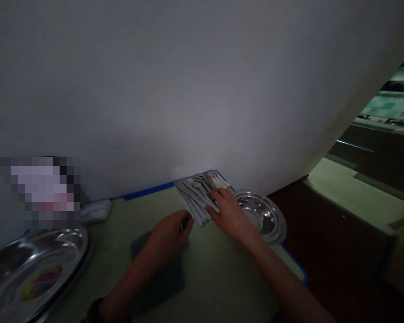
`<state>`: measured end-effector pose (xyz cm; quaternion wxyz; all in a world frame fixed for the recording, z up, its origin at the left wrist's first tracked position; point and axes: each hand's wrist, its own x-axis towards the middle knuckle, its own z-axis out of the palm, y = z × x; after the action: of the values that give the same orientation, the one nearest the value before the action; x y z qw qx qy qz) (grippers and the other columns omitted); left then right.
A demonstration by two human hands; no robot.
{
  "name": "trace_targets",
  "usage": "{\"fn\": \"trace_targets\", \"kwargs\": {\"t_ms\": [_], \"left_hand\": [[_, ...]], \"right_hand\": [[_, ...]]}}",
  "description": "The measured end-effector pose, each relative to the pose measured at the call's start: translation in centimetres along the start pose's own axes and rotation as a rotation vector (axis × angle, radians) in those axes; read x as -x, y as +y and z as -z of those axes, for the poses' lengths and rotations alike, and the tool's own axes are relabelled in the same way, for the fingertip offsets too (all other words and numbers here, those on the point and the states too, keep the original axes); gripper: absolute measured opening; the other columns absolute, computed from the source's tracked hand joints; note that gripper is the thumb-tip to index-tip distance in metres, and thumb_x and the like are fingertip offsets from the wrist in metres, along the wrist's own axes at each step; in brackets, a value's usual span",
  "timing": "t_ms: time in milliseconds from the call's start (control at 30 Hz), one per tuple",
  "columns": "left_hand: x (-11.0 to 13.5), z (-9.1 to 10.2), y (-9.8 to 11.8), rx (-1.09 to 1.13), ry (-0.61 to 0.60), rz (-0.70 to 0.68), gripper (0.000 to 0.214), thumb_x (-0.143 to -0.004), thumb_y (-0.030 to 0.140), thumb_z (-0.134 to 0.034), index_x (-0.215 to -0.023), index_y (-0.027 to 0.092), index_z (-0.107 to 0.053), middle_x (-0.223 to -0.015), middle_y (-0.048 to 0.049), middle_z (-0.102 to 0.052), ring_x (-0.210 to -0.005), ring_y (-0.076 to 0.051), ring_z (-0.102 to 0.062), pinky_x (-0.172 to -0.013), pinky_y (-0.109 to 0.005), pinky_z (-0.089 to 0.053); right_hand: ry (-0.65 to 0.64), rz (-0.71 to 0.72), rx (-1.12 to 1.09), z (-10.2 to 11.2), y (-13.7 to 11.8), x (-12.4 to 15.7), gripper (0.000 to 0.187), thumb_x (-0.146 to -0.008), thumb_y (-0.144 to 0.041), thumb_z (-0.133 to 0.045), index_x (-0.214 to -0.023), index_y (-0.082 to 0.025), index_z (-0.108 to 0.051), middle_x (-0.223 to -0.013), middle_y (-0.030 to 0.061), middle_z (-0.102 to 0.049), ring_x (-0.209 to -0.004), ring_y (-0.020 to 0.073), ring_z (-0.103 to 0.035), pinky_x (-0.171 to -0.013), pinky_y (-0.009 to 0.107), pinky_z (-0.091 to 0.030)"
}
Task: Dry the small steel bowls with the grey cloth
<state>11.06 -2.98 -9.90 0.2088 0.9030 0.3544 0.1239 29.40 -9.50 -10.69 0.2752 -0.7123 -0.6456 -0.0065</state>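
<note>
Rows of metal cutlery, with knives at the left and spoons among them, lie on the pale green table near the wall. My right hand reaches over the right part of these rows, thumb and fingers apart, its fingertips at the spoons. Closer to me, my left hand is closed with its fingers curled; whatever may be in it is hidden. Beneath my left wrist lies a dark flat cloth or mat, partly covered by the arm. Light-handled cutlery sits at the far right end of the rows.
Stacked shiny metal bowls stand at the table's right edge. A large metal tray with a coloured label is at the left, near a folded cloth and a blurred-out object. A wall rises directly behind the table.
</note>
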Motion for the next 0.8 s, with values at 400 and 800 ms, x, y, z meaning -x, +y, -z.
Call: {"fn": "trace_targets", "kwargs": {"t_ms": [400, 800], "left_hand": [[12.2, 9.4, -10.0, -0.411, 0.029, 0.597, 0.049, -0.091, 0.046, -0.036, -0.107, 0.008, -0.063, -0.109, -0.0267, -0.067, -0.100, -0.041, -0.064, -0.084, -0.054, -0.048], [12.9, 11.9, -5.2, -0.710, 0.047, 0.690, 0.032, -0.091, 0.031, -0.042, -0.102, 0.018, -0.070, -0.090, -0.0148, -0.075, -0.080, -0.032, -0.072, -0.063, -0.039, -0.050]], "right_hand": [[-0.187, 0.362, -0.196, -12.8, -10.1, 1.9, 0.038, -0.092, -0.031, -0.051, -0.126, -0.014, -0.058, -0.132, 0.0160, -0.057, -0.124, 0.0312, -0.052, -0.108, 0.051, -0.041], [-0.160, 0.377, -0.197, -13.1, -9.8, 2.0, 0.037, -0.092, -0.026, -0.051, -0.124, -0.011, -0.060, -0.127, 0.0166, -0.059, -0.119, 0.0292, -0.054, -0.105, 0.049, -0.043]]}}
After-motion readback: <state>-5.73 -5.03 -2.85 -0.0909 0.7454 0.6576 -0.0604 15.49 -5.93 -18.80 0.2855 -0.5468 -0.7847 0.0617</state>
